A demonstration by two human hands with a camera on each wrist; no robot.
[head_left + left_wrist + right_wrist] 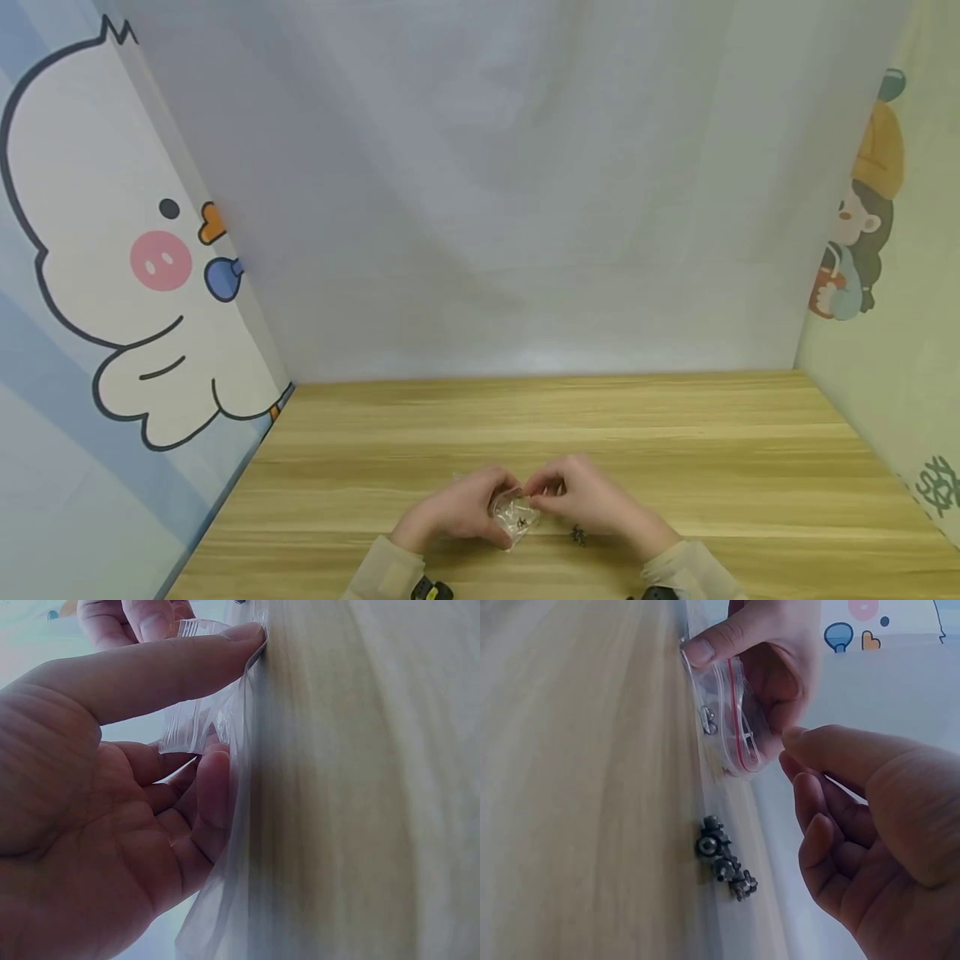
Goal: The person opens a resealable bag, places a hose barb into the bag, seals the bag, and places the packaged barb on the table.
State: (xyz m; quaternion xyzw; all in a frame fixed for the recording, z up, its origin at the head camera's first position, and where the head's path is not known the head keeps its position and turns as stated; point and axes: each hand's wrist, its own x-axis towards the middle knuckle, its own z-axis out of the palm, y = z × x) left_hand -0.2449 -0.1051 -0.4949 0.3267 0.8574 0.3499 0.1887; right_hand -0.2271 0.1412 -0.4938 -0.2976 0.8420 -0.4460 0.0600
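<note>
My left hand grips a small clear zip bag just over the table, thumb on the near side and fingers behind. In the right wrist view, a red line runs along the mouth of the bag, and a few small metal pieces show inside it. My right hand is at the bag's mouth with thumb and index fingertips close together; what lies between them is hidden. Under that hand, a little cluster of dark metal screws or similar hardware lies on the table.
The wood-grain table meets a pale cloth backdrop at its far edge. Cartoon-printed panels flank it, with a white bird on the left and a figure in an orange hat on the right.
</note>
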